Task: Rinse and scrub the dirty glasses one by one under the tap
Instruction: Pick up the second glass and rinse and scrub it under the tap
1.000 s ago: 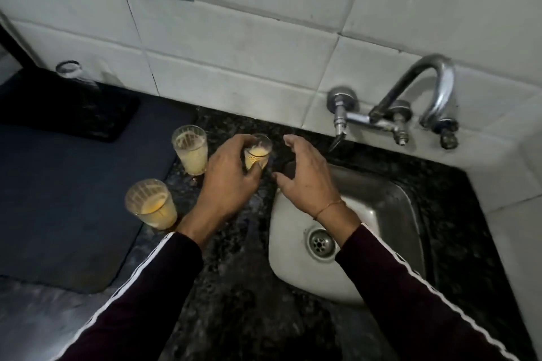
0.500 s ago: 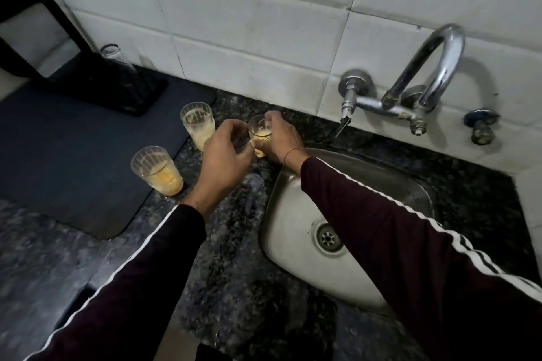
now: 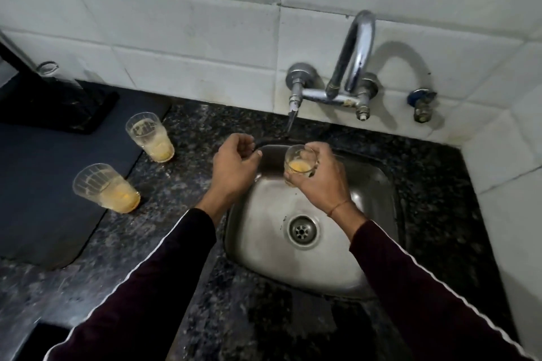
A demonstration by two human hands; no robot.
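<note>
The right hand (image 3: 321,177) grips a small glass (image 3: 300,163), fingers wrapped around its far side and thumb on the near side. The glass stands nearly upright, its long axis close to vertical and its mouth facing up, a little toward the camera. A shallow layer of yellow-orange residue sits in its bottom. It hangs above the back part of the steel sink (image 3: 264,243), just below and right of the tap handle (image 3: 293,110).

The left hand (image 3: 233,167) hovers just left of those fingers, loosely curled and holding nothing, over the sink's left rim.

Well left of the left fingers, two taller ribbed glasses stand upright on the dark speckled counter (image 3: 190,184): the far glass (image 3: 149,138) and the near glass (image 3: 107,187), each with yellow dregs at the bottom and film on the walls.
</note>
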